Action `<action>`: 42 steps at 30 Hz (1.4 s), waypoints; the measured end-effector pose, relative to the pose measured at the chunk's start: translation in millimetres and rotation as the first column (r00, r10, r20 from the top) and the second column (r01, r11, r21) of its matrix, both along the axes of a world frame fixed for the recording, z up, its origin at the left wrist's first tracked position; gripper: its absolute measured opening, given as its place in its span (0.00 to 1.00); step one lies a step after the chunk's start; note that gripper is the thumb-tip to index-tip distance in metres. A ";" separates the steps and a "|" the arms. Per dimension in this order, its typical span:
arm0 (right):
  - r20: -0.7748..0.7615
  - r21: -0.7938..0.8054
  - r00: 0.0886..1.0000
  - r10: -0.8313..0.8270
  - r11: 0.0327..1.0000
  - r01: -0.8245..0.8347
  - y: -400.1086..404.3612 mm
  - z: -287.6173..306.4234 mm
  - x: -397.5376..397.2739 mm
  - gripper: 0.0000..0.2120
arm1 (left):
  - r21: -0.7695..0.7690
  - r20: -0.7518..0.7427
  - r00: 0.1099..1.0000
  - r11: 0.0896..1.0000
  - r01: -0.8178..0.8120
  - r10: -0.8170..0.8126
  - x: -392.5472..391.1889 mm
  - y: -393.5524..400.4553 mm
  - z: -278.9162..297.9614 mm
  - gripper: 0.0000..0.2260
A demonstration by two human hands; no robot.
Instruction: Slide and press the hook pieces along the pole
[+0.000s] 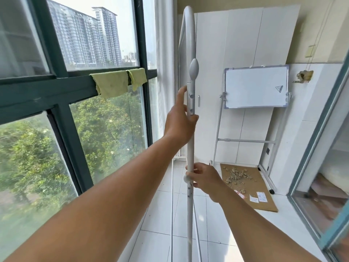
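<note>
A tall white metal rack frame [190, 152] stands upright in front of me, its curved top rising above a grey oval knob [194, 68]. My left hand [179, 121] grips the vertical tube just below the knob's bracket, thumb pointing up along it. My right hand [204, 179] holds the same tube lower down, fingers wrapped round it beside a small white clip [186, 179]. More thin white rods of the frame run down to the tiled floor.
A large green-framed window [62, 86] fills the left, with two yellow-green cloths [118, 82] draped on its crossbar. Ahead stand white panels [243, 44] and a small whiteboard on a stand [255, 87]. Cardboard with rubble [243, 184] lies on the floor. A glass sliding door [324, 167] is at right.
</note>
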State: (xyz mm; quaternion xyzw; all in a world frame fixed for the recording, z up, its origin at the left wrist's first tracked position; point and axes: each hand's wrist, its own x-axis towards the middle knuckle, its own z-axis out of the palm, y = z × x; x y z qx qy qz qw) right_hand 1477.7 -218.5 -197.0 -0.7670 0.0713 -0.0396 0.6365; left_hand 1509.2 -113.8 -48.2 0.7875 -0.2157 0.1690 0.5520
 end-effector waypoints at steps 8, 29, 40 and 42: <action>0.033 -0.058 0.999 -0.008 0.998 0.010 1.1 -7.8 -6.0 0.05 | 0.204 0.160 0.980 0.967 -0.152 0.120 -17.9 0.0 0.0 0.39; 0.072 -0.021 0.997 0.042 0.999 -0.040 80.6 -8.5 19.9 0.06 | 0.212 0.076 0.989 0.967 -0.144 0.130 15.3 75.0 3.0 0.42; 0.075 -0.071 0.997 -0.001 0.997 0.006 157.9 -8.4 42.0 0.06 | 0.217 0.081 0.988 0.965 -0.149 0.134 42.9 149.3 0.3 0.42; 0.078 -0.083 0.997 -0.008 0.996 0.014 169.4 -7.2 44.9 0.07 | 0.230 0.089 0.987 0.961 -0.152 0.135 46.0 159.7 0.6 0.42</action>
